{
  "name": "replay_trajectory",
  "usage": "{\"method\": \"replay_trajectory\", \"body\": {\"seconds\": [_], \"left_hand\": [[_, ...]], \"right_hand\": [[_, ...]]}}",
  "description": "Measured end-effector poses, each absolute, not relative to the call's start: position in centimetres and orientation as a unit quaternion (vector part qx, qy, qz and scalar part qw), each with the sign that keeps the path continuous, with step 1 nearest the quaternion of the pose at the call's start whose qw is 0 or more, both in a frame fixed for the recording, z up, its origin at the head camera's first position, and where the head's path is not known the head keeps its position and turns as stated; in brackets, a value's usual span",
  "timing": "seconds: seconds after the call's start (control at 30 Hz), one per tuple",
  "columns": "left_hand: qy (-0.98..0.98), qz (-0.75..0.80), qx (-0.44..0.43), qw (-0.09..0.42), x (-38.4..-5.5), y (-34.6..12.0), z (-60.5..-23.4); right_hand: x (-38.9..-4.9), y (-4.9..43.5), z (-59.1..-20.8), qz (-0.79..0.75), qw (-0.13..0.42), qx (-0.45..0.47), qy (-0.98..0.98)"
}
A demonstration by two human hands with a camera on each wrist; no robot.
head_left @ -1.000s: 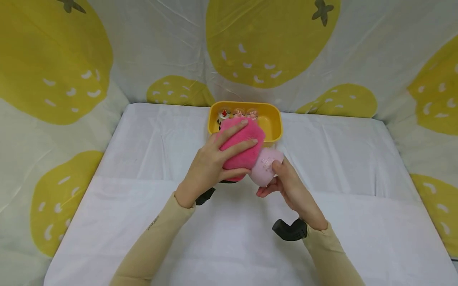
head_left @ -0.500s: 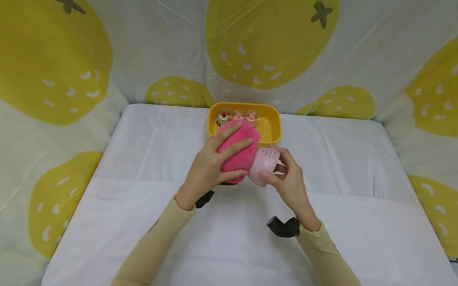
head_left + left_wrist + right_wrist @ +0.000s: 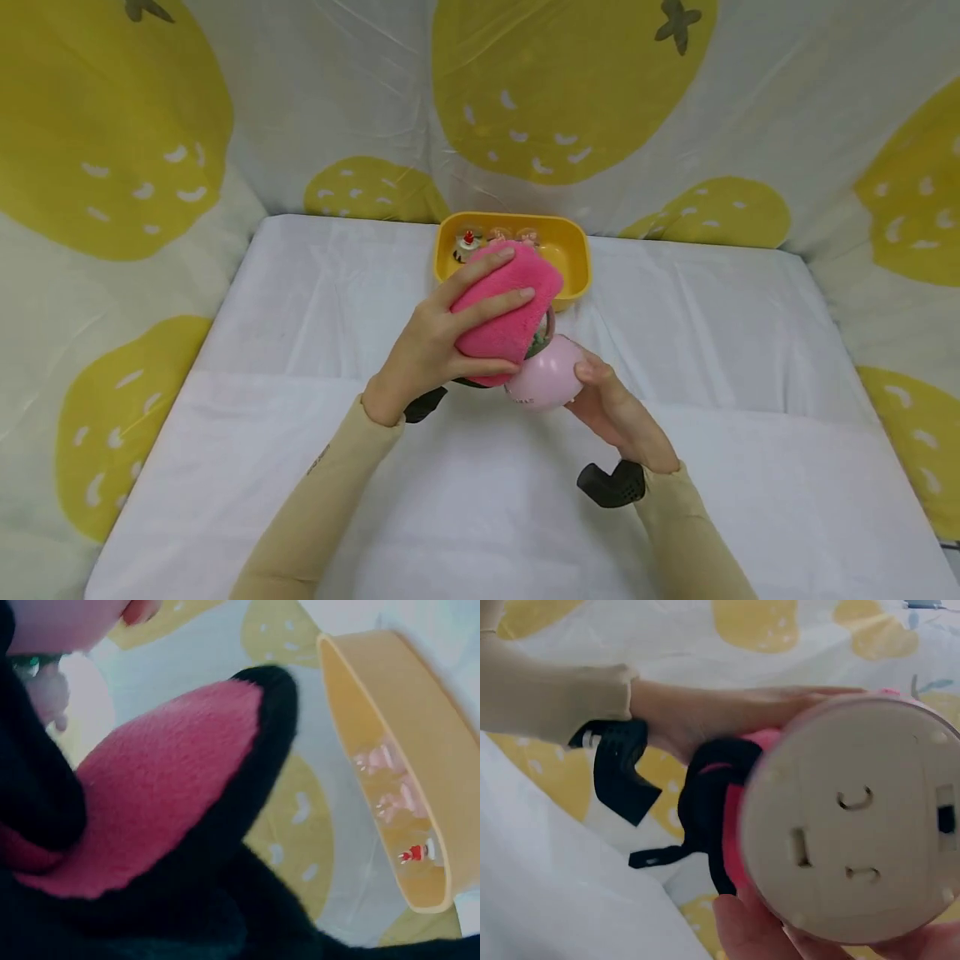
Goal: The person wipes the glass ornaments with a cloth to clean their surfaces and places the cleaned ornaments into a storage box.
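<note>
Before the yellow tray, my left hand holds a pink plush cloth up off the table, fingers spread over its top. The left wrist view shows the cloth's black trim. My right hand grips the pale pink base of what looks like a snow globe, right up against the cloth. A bit of green decoration and clear dome show between base and cloth; the cloth hides the rest. In the right wrist view the base's cream underside faces the camera, with slots and curved marks.
A yellow tray stands at the table's back edge. Inside are three small clear domes with figures, one with a red top. White cloth covers the table; a lemon-patterned curtain rises behind and at both sides.
My right hand has changed its hold and turned the globe, so lettering on the base has swung from the top to the underside edge and green decoration shows. The plush cloth has shifted slightly.
</note>
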State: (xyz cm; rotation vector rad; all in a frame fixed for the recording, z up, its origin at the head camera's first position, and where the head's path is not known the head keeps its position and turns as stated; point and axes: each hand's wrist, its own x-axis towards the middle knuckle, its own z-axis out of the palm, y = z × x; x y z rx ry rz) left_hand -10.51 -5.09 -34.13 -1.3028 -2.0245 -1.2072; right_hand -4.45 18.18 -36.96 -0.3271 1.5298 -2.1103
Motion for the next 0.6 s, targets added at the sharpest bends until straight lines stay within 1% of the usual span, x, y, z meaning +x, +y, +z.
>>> {"method": "replay_trajectory", "body": {"seconds": [0.2, 0.37, 0.47, 0.6], "left_hand": [[-0.728, -0.448, -0.490, 0.171, -10.4, -5.1, -33.7], [-0.741, -0.449, -0.476, 0.153, -10.3, -5.4, -33.5], [-0.745, -0.463, -0.454, 0.154, -10.4, -6.0, -33.3], [-0.749, -0.485, -0.421, 0.161, -10.3, -6.9, -33.1]], "right_hand": [[-4.9, 18.9, -36.8, -0.733, 0.285, -0.166, 0.595], [-4.6, 18.6, -37.4, -0.745, 0.294, -0.182, 0.571], [-4.4, 18.6, -37.7, -0.754, 0.271, -0.178, 0.571], [-4.5, 18.6, -37.6, -0.760, 0.221, -0.172, 0.587]]}}
